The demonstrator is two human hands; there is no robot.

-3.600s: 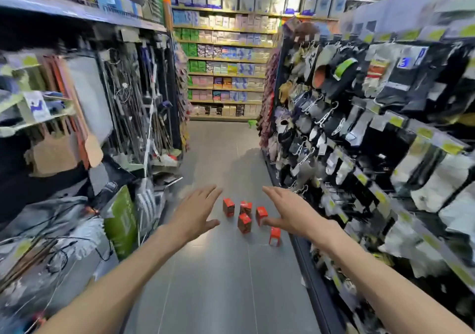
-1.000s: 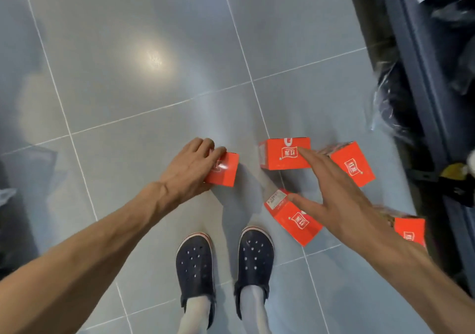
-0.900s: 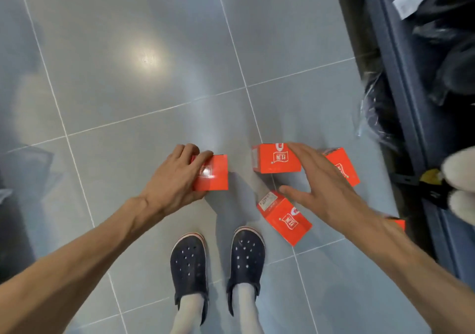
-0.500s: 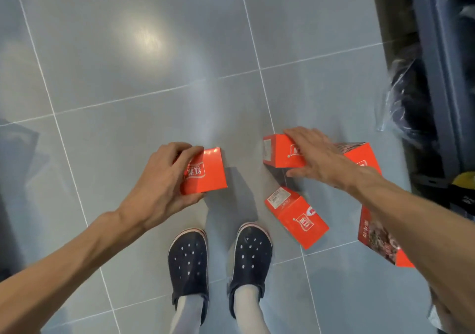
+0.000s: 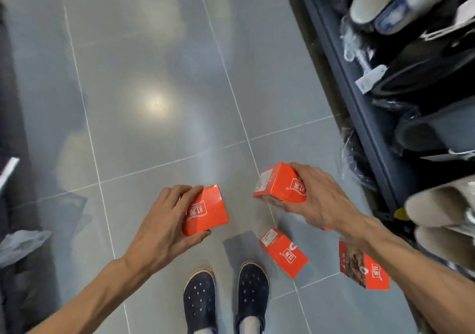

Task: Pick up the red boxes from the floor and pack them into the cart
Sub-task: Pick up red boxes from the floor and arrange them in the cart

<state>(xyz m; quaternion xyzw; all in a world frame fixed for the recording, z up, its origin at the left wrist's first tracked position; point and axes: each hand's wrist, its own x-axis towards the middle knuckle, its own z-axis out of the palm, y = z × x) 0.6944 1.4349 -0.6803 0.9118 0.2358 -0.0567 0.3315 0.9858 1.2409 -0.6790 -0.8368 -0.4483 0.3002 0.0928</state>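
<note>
With each hand clamped on a red box, the person grips across opposite faces so neither slips: the left hand (image 5: pixel 164 227) holds one box (image 5: pixel 205 210) above the dark shoes (image 5: pixel 226 300), the right hand (image 5: pixel 317 201) another (image 5: pixel 279 183). Right of the shoes, two more boxes (image 5: pixel 284 252) (image 5: pixel 362 267) lie on the tiled floor (image 5: pixel 159 64). A fifth may hide under the right forearm. No cart is visible; a shelf base (image 5: pixel 365 118) crowds the right side.
</note>
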